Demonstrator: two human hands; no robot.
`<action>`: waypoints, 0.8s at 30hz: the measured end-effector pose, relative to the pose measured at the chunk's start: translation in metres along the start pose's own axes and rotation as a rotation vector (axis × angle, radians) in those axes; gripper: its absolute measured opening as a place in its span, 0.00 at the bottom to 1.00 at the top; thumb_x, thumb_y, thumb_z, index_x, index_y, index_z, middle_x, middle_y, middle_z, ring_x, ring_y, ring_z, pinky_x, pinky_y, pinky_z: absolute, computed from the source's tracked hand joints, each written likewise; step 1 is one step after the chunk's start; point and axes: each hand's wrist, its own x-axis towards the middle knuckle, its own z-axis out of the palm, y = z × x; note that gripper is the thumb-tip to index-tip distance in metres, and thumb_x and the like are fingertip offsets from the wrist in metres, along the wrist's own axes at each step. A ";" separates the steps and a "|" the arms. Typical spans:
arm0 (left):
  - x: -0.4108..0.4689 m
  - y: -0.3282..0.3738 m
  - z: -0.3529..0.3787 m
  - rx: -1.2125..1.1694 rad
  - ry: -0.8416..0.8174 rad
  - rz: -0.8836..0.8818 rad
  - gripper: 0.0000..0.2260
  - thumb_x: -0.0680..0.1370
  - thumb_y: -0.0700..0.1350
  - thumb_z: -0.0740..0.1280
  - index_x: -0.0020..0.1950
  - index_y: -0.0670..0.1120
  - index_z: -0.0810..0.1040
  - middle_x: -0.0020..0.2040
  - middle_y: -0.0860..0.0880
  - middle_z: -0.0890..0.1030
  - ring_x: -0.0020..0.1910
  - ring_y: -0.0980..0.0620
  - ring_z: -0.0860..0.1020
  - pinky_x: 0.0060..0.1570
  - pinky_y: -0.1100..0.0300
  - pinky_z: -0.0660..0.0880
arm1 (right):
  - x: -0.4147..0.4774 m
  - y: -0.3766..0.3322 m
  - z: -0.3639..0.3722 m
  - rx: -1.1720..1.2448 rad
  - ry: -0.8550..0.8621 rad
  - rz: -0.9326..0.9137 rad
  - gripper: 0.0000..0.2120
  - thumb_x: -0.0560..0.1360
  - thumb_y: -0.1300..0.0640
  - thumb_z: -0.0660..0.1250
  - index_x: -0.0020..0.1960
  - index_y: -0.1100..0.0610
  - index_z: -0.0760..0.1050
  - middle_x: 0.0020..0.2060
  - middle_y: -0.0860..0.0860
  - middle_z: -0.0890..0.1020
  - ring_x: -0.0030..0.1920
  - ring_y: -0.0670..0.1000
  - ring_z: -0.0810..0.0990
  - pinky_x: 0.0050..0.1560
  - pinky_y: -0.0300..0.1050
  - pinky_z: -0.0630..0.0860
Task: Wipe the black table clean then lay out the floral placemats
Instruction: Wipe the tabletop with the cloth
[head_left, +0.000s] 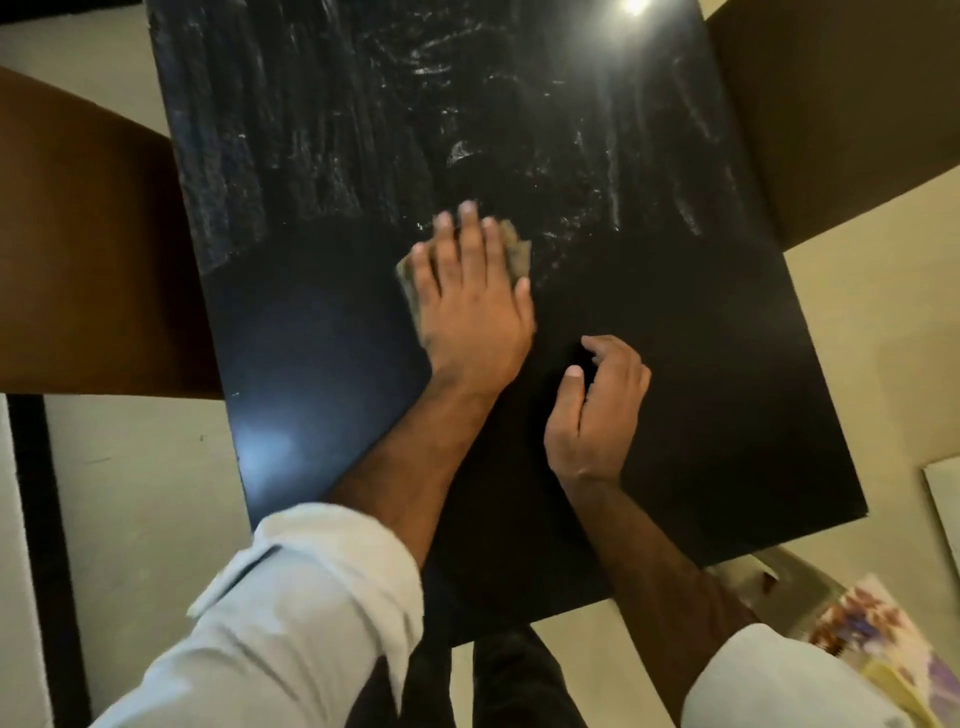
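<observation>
Placemats (878, 649), floral and blurred, lie nearest, well to the near right of the cloth (514, 247) and off the surface (727, 364), on what may be a chair seat. Just near-right of the cloth the right hand (597, 410) rests on the black top, its grip loosely curled and holding nothing. On the cloth itself the left hand (470, 291) lies flat, grip spread, fingers straight and pointing away, pressing it down. Nearer than the cloth the top looks plain dark; beyond the cloth pale smears (395, 104) streak it from side to side. The unwiped part thus lies straight ahead along the left hand's fingers, so the next strokes should push outward. For the placemats the right hand is nearer.
</observation>
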 end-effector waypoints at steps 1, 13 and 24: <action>0.013 0.016 0.001 -0.006 -0.008 0.052 0.35 0.88 0.59 0.50 0.91 0.42 0.52 0.91 0.39 0.49 0.90 0.37 0.49 0.86 0.33 0.48 | 0.000 0.002 0.000 0.047 0.025 -0.008 0.19 0.85 0.52 0.61 0.72 0.59 0.75 0.67 0.53 0.78 0.65 0.53 0.76 0.66 0.49 0.76; -0.102 -0.087 -0.005 0.107 -0.106 0.182 0.34 0.89 0.61 0.50 0.92 0.46 0.51 0.92 0.44 0.46 0.91 0.42 0.46 0.88 0.36 0.48 | 0.002 0.009 -0.003 0.125 0.157 -0.069 0.27 0.85 0.47 0.60 0.75 0.67 0.71 0.68 0.60 0.75 0.66 0.58 0.75 0.65 0.65 0.75; 0.051 0.012 0.005 0.055 -0.010 0.140 0.35 0.87 0.60 0.51 0.91 0.42 0.54 0.91 0.40 0.51 0.90 0.39 0.51 0.86 0.33 0.51 | 0.001 0.013 0.002 0.166 0.141 -0.039 0.29 0.86 0.42 0.61 0.78 0.61 0.68 0.72 0.54 0.74 0.70 0.55 0.74 0.69 0.59 0.75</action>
